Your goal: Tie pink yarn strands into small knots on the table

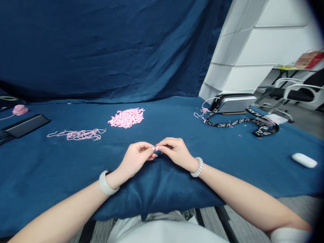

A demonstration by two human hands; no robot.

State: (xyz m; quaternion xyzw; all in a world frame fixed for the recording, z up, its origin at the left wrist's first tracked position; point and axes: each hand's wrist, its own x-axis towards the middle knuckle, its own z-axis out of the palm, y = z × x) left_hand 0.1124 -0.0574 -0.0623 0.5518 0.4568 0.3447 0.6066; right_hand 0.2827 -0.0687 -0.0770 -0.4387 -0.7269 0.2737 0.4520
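Head-worn view of two-handed fine work above a blue cloth-covered surface (227,172). The left hand (134,159) and right hand (176,154) meet at centre, over a dark blue cushion (157,189) on which the hands and wrists appear to be supported. Each grip is almost fully closed: the thumb and forefinger of both hands converge on a small pink piece (156,148), pinching it from opposite sides at the fingertips, while the other fingers curl loosely alongside. The fingers hide most of the piece, so its exact form cannot be told. Fingertip contact, with the hands close together and supported from below, appears well suited to such a small piece: it limits tremor and allows fine control. A wide pale bangle (107,184) circles the left wrist, and a white coiled bracelet (197,167) circles the right.

Farther out on the surface lie a heap of short pink pieces (127,118), loose pink cord strands (78,135) and a pink yarn ball (19,109), all to the left of centre. A black flat case (25,125) lies near the yarn ball. To the right are a ribbed silver case (234,103), a black printed strap (243,122) curving in front of it, a small tangle of pink cord (201,113) beside the strap, and a white computer mouse (303,160).
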